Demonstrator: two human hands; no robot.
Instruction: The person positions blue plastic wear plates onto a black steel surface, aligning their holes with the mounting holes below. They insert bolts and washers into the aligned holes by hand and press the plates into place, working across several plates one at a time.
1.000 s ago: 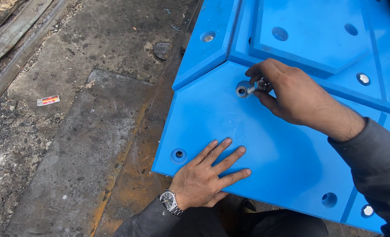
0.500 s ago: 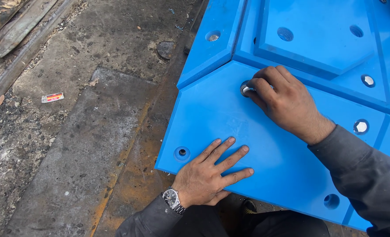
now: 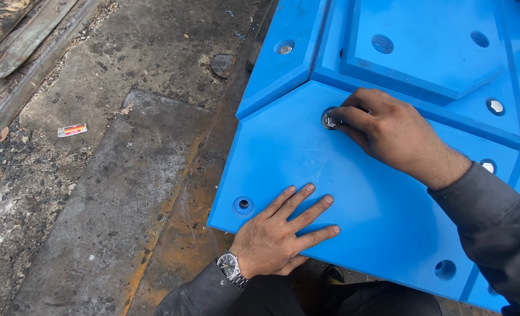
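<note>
Smooth matt blue plastic panel [image 3: 307,152], shiny metal bolt [image 3: 329,121], rough stained concrete floor [image 3: 113,175].

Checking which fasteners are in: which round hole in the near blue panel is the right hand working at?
The hole near the panel's top corner, holding a metal fastener under the right hand; the others stand untouched.

The left hand [image 3: 280,228] lies palm down, fingers spread and straight, wrist bent back into a grey sleeve, with a wristwatch on it. The right hand [image 3: 389,131] reaches in from the right, knuckles up, fingers curled, fingertips [image 3: 343,117] pinched together.
</note>
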